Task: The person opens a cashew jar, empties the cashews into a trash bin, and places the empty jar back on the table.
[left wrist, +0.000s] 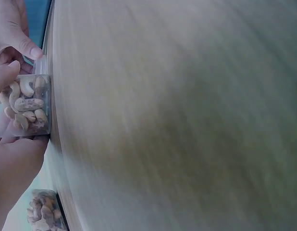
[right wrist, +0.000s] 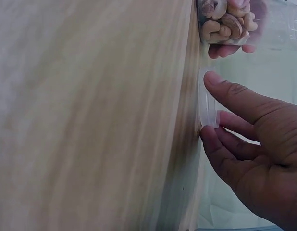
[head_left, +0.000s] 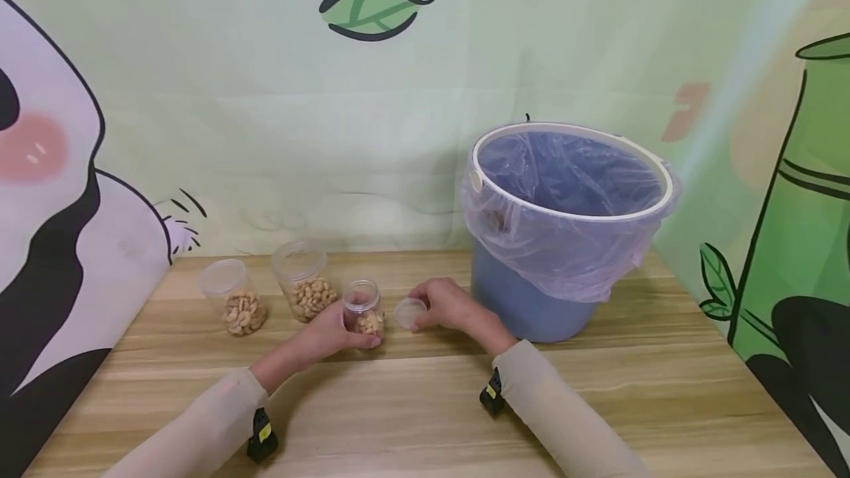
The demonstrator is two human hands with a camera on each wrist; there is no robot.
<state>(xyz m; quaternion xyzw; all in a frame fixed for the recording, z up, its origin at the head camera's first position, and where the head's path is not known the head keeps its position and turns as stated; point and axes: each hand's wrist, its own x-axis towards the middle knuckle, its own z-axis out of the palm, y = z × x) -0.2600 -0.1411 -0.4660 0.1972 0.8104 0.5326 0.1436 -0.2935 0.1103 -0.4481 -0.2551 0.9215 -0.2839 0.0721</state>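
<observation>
In the head view my left hand (head_left: 325,333) grips a small clear jar (head_left: 362,306) that stands upright on the table with its mouth uncovered. Cashews (left wrist: 27,103) fill its lower part in the left wrist view. To the right of the jar, my right hand (head_left: 450,305) pinches a clear round lid (head_left: 409,313) by its edge. The right wrist view has that lid (right wrist: 207,101) lying flat at the tabletop, with thumb and fingers on opposite sides of its rim. Jar and lid are apart.
Two larger clear jars stand left of my left hand: a nearer one (head_left: 229,286) with nuts and another (head_left: 292,268) with cashews. Behind my right hand is a blue bucket (head_left: 538,316) lined with a translucent bag (head_left: 564,257). A printed cloth (head_left: 265,94) hangs behind the wooden table (head_left: 398,419).
</observation>
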